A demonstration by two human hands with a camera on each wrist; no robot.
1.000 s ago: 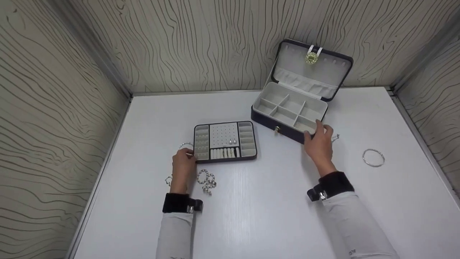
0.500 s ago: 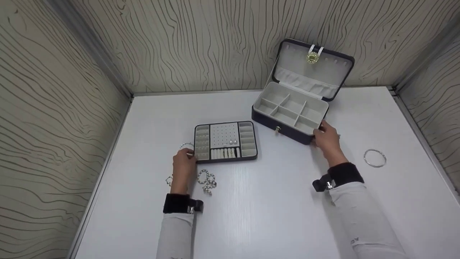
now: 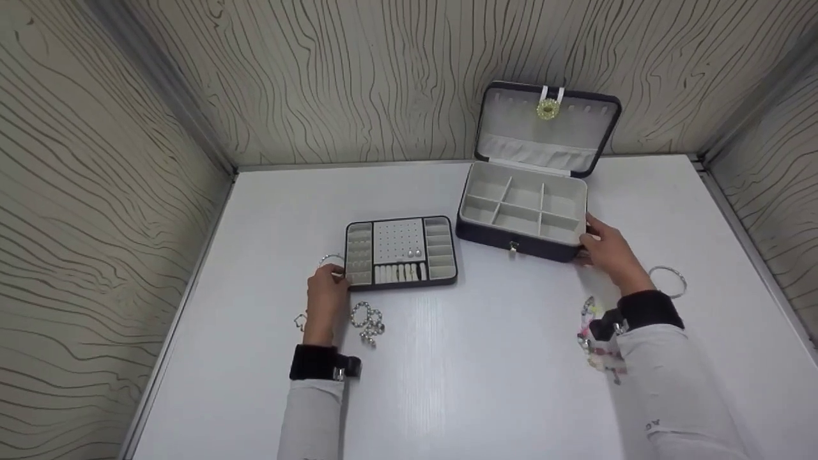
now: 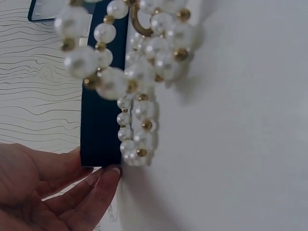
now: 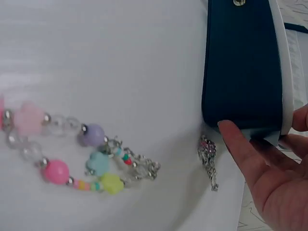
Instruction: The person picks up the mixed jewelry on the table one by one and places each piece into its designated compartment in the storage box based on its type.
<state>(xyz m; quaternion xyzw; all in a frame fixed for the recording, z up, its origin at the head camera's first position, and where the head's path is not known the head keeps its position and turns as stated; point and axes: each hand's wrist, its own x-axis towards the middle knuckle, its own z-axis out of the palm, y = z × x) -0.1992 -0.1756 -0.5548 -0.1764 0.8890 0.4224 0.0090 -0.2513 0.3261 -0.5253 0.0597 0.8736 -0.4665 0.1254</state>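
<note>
My left hand point(image 3: 327, 300) grips the front left corner of a dark blue jewelry tray point(image 3: 402, 284), thumb and fingers at its edge. Two pearl earrings point(image 3: 414, 253) sit on the tray's white pegboard. A pearl necklace point(image 4: 113, 83) lies close in front of the tray. On the right, my right hand point(image 3: 613, 255) holds the right end of an open jewelry box point(image 3: 543, 251), thumb at the rim. In the right wrist view, one finger point(image 5: 240, 149) reaches the box's lower corner. The box's six-part inside is bare, and a round gold brooch point(image 3: 547, 109) hangs in its raised lid.
A colourful beaded bracelet point(image 5: 57, 172) lies beside the right wrist. Near the box corner is a small silver chain with stones point(image 5: 207, 151). A silver bangle point(image 3: 666, 268) rests farther right. Another silver bracelet point(image 3: 330, 256) shows behind the left hand. Walls stand behind the table.
The box has turned and shifted slightly right and towards me. My right hand moved right and shifted its hold from the front corner to the end. The left hand and tray stay put.
</note>
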